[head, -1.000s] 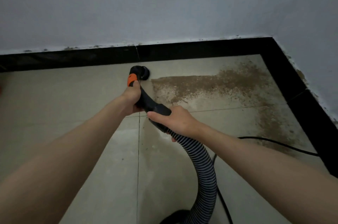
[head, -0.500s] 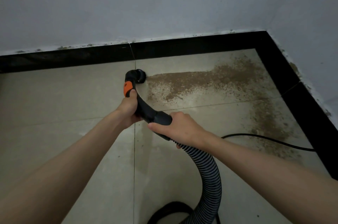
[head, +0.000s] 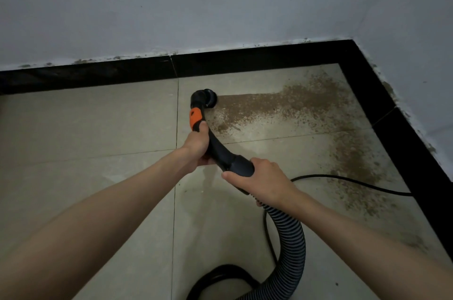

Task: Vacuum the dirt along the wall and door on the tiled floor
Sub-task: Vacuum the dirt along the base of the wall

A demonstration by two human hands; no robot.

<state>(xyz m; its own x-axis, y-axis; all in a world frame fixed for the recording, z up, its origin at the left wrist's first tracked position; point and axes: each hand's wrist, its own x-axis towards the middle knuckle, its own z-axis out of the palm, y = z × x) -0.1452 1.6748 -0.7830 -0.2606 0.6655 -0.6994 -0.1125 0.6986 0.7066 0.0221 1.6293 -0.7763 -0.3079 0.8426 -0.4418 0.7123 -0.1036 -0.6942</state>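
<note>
A black curved vacuum handle with an orange switch ends in a round nozzle pressed on the beige tiled floor. My left hand grips the handle just below the orange part. My right hand holds the cuff where the ribbed hose begins. A band of brown dirt stretches from the nozzle's right side toward the corner, then down along the right wall.
A black skirting runs under the grey walls and turns at the corner on the right. A thin black power cable crosses the floor to the right skirting. The hose loops at the bottom edge.
The nozzle has shifted slightly right along the far wall, at the left edge of the dirt band. The camera view has shifted, and more hose shows at the bottom.
</note>
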